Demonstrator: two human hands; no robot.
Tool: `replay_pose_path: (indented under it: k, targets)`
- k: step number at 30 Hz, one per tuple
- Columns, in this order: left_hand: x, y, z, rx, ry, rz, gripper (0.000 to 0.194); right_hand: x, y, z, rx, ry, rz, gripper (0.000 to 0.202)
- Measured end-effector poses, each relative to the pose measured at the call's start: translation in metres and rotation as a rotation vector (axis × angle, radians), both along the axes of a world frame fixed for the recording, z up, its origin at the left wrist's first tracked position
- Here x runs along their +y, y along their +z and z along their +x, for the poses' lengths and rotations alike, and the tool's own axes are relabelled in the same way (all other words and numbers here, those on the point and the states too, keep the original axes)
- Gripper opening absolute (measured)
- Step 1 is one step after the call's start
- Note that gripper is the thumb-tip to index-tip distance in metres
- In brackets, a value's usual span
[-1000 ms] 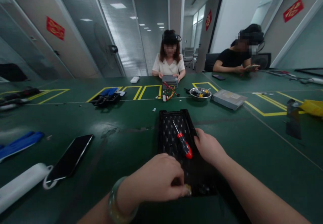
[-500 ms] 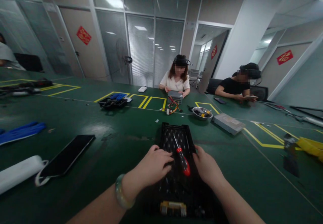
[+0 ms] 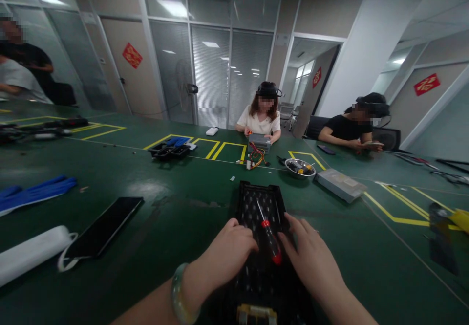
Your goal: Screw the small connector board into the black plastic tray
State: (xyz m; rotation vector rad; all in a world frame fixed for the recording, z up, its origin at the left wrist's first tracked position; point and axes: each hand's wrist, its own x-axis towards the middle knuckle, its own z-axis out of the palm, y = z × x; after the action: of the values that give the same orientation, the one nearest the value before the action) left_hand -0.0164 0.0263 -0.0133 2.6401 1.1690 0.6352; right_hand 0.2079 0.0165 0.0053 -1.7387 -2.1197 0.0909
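Our right hand (image 3: pixel 311 247) now spreads its fingers at the right rim of the rectangular black plastic tray (image 3: pixel 251 212) | our left hand's (image 3: pixel 229 249) fingers curl over its left side, pinching unclear | red-and-black-handled screwdriver (image 3: pixel 270 239) lies inside, between our hands; our hold seems looser

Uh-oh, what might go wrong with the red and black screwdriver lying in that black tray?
The screwdriver seems to lie loose in the black tray, between the left hand and the right hand, so it might roll or slide out if the tray tips. The yellowish part at the tray's near end might slide too; I can't tell if it's fastened.
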Motion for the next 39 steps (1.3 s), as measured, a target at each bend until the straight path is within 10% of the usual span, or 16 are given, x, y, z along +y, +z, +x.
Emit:
replay_pose_path:
  k: [10, 23, 39]
  targets:
    - [-0.002, 0.009, 0.000, -0.034, 0.063, -0.078, 0.021, -0.009, -0.002, -0.013, -0.010, 0.167, -0.053, 0.048]
    - [-0.010, 0.025, 0.006, -0.814, -0.022, -0.686, 0.033, -0.013, 0.003, -0.008, 0.176, 0.420, 0.290, 0.011]
    - [-0.004, 0.020, -0.002, -0.704, 0.021, -0.752, 0.036, -0.008, -0.002, -0.004, 0.239, 0.488, 0.239, 0.015]
